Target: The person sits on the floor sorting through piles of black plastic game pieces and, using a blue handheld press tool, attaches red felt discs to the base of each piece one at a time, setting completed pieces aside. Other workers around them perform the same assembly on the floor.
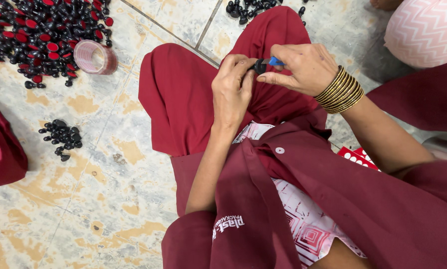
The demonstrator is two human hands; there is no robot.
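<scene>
Mottled cream-and-ochre tiled floor (109,199) fills the frame, and the person sits on it in dark red clothing, knees up at centre. Both hands meet in the upper middle of the frame. The left hand (232,92) is curled, fingertips pinched around a small black part (258,66) at its top. The right hand (303,67) comes in from the right, fingers closed on a blue-handled tool (273,62) whose tip meets that black part. So the part sits right between the two sets of fingertips, touching both sides. One part, one tool. On the right wrist, a stack of gold bangles (340,91), too many to count. Further out: a roll of clear tape (95,57) at upper left, one of them, beside a big heap of black and red pieces (39,35) in the top left corner. A small cluster of black pieces (61,135) lies at left, another pile of black pieces (248,7) at the top edge.
</scene>
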